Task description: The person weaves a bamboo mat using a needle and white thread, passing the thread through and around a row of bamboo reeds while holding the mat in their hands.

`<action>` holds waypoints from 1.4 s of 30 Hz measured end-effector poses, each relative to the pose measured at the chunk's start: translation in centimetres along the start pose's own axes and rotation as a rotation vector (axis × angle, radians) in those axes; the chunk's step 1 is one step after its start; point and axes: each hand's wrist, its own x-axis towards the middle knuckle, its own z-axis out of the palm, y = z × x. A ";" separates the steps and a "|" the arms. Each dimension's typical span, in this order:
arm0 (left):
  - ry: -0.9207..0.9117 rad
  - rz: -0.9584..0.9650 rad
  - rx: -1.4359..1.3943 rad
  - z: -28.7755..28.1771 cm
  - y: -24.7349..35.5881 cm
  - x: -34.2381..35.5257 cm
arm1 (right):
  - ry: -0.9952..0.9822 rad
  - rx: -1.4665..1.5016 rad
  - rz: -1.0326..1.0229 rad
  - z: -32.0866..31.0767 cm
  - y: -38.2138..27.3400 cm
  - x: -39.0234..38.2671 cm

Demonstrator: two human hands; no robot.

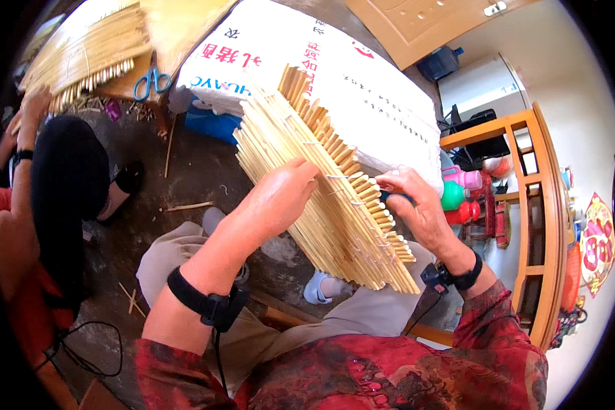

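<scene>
A long bundle of pale wooden sticks (297, 208), laced with thin white ties, lies slanting above my lap, its upper end at the white sack. My left hand (277, 195) rests across the middle of it, fingers curled onto the tied sticks near a white lacing. At the bundle's right edge, beside the rounded stick ends, my right hand (420, 208) has bent fingers closed around something small and dark blue, largely hidden by the hand and too unclear to name.
A printed white sack (362, 82) lies ahead. At upper left are blue-handled scissors (150, 85) and another stick mat (89, 41), touched by a co-worker's hand (34, 102); their dark-trousered leg (68, 191) is at left. A wooden rack (526, 150) with colourful containers stands right.
</scene>
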 end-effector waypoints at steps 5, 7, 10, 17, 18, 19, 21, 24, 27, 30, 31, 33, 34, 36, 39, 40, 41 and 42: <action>-0.031 -0.102 -0.050 0.7 0.0 -1.4 | -0.111 -0.036 0.162 1.0 -2.0 -3.8; -0.014 -0.299 -0.276 0.9 0.3 -1.9 | -0.310 0.219 0.228 1.1 -1.9 -4.2; 0.002 -0.402 -0.521 0.8 1.2 -2.7 | -0.279 0.073 0.090 2.0 -2.0 -4.8; 0.138 -0.701 -1.039 -0.8 6.7 -8.9 | -0.189 0.114 -0.030 5.3 -4.5 -10.3; 0.181 -0.731 -1.058 -1.0 7.4 -10.1 | -0.159 0.062 -0.130 5.9 -5.1 -10.9; 0.233 -0.756 -1.075 -1.3 8.0 -11.5 | -0.156 0.088 -0.129 6.2 -5.7 -11.6; 0.269 -0.796 -1.103 -1.8 9.1 -14.1 | -0.185 -0.040 -0.274 6.6 -6.8 -12.9; 0.340 -0.846 -1.086 -1.6 11.8 -16.8 | -0.131 -0.215 -0.432 6.8 -8.7 -14.9; 0.345 -0.882 -1.095 -1.1 14.3 -18.1 | -0.103 -0.429 -0.571 7.1 -9.4 -16.8; 0.267 -0.803 -1.128 -1.3 14.4 -18.7 | -0.028 -0.452 -0.595 7.5 -9.5 -17.7; 0.255 -0.822 -1.116 -1.2 14.8 -18.7 | -0.037 -0.459 -0.597 7.5 -9.5 -17.9; 0.299 -0.842 -1.020 -0.8 15.5 -18.8 | -0.042 -0.447 -0.582 7.4 -9.5 -18.4; 0.328 -0.853 -1.056 -1.0 15.8 -19.3 | -0.058 -0.425 -0.593 7.5 -9.5 -18.6; 0.337 -0.848 -1.022 -1.1 15.9 -20.2 | -0.070 -0.382 -0.593 7.5 -9.3 -18.8; 0.454 -0.884 -1.016 -1.0 15.7 -21.7 | -0.061 -0.397 -0.649 7.4 -9.0 -18.7; 0.480 -0.866 -1.035 -0.8 15.4 -21.9 | -0.052 -0.401 -0.658 7.3 -8.8 -18.5; 0.506 -0.847 -1.054 -0.7 15.1 -22.2 | -0.044 -0.405 -0.667 7.3 -8.7 -18.4; 0.512 -0.854 -1.058 -0.5 14.9 -22.4 | -0.054 -0.400 -0.669 7.4 -8.5 -18.5</action>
